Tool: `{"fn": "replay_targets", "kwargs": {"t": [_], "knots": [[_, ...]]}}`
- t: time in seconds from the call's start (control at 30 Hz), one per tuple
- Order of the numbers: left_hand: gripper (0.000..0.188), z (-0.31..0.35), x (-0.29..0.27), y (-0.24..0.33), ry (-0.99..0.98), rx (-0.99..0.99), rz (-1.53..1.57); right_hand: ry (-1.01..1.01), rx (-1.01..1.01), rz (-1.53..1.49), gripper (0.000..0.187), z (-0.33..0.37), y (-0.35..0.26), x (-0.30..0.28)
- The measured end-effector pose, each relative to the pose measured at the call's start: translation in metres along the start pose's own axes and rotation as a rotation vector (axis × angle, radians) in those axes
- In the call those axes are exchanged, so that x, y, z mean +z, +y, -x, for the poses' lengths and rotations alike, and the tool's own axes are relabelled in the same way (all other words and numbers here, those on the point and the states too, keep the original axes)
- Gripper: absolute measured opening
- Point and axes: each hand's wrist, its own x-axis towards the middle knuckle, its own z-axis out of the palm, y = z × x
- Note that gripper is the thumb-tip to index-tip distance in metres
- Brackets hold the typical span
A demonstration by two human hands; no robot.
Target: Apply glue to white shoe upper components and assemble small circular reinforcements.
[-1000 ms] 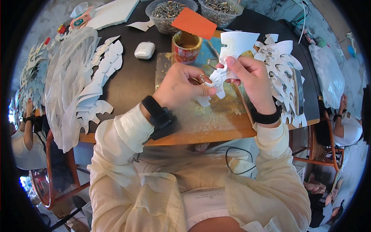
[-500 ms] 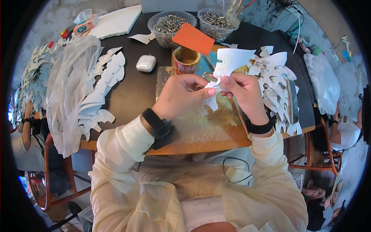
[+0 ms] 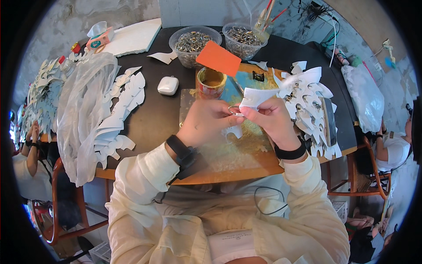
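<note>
Over the near middle of the table, my left hand [image 3: 203, 122] is closed with its fingertips pinching a metal ring [image 3: 233, 109] at the edge of a white cut-out piece [image 3: 257, 97]. My right hand [image 3: 276, 122] grips that same piece between thumb and fingers, and its wide flap stands up above the thumb. Part of the piece is hidden behind my fingers. Below them, a notched white end [image 3: 235, 131] shows over the stained work board [image 3: 246, 152]. Just beyond my left hand stands a red can [image 3: 211, 90] of yellowish-brown paste.
Stacked white cut-outs lie at left [image 3: 116, 119] and right [image 3: 307, 105], a phone [image 3: 329, 123] beside the right stack. Behind are two tubs of metal rings [image 3: 192, 42] [image 3: 243, 37], an orange card [image 3: 218, 58] and a white case [image 3: 168, 85]. Plastic bag [image 3: 83, 114] hangs over the left edge.
The white piece has tipped lower and flatter, and both hands have come down slightly. The metal ring now shows between my left fingertips. A small black clip has come into sight on the board.
</note>
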Motion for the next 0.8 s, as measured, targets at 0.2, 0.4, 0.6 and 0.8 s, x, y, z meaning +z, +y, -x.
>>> {"fn": "replay_targets", "kwargs": {"t": [0.2, 0.4, 0.6, 0.8], "knots": [[0.020, 0.003, 0.005, 0.006, -0.020, 0.142, -0.157, -0.019, 0.087, -0.010, 0.018, 0.004, -0.011, 0.000], [0.017, 0.007, 0.007, 0.005, 0.059, 0.195, -0.099, 0.033, 0.071, -0.071, 0.018, 0.007, -0.002, 0.007], [0.016, 0.003, 0.006, 0.004, -0.003, 0.195, -0.137, 0.097, 0.063, -0.127, 0.018, 0.006, 0.001, 0.010], [0.014, 0.000, 0.004, -0.006, -0.021, 0.164, 0.025, 0.091, 0.027, -0.297, 0.019, 0.003, -0.002, 0.017]]}}
